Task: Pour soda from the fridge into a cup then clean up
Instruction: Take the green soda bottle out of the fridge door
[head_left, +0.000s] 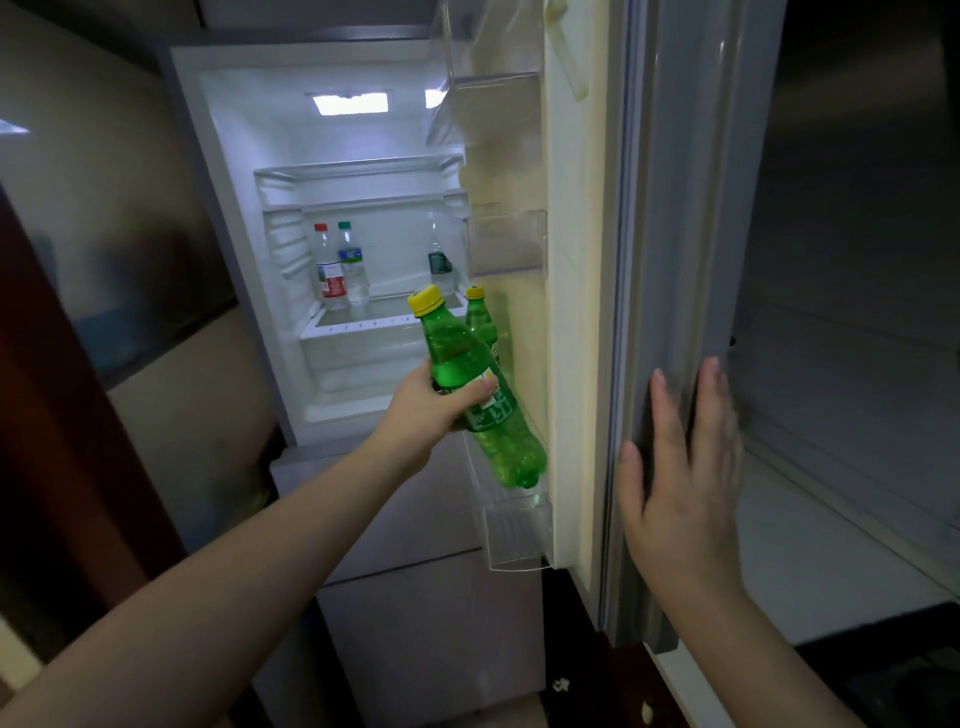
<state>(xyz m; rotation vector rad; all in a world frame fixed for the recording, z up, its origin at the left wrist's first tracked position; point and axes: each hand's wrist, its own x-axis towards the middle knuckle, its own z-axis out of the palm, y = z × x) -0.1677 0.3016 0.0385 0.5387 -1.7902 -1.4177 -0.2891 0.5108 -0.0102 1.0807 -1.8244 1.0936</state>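
1. The left hand (426, 402) has its grip clamped round the middle of a green plastic soda bottle with a yellow screw cap (467, 384), thumb across the label.
2. The bottle is tilted, cap leaning left toward the fridge interior, its base just above the clear plastic lower door bin (514, 535).
3. A second green bottle with a yellow cap (480, 322) stands just behind it against the door's inner side.
4. The right hand (680, 478) lies flat on the edge of the open grey fridge door (670, 208), fingers spread and closed on nothing.
5. On the lit inner shelf (363, 327) stand a clear bottle with a red cap (328, 270), touching or just beside one with a green cap (352, 265), and another clear bottle (440, 260) well to the right.
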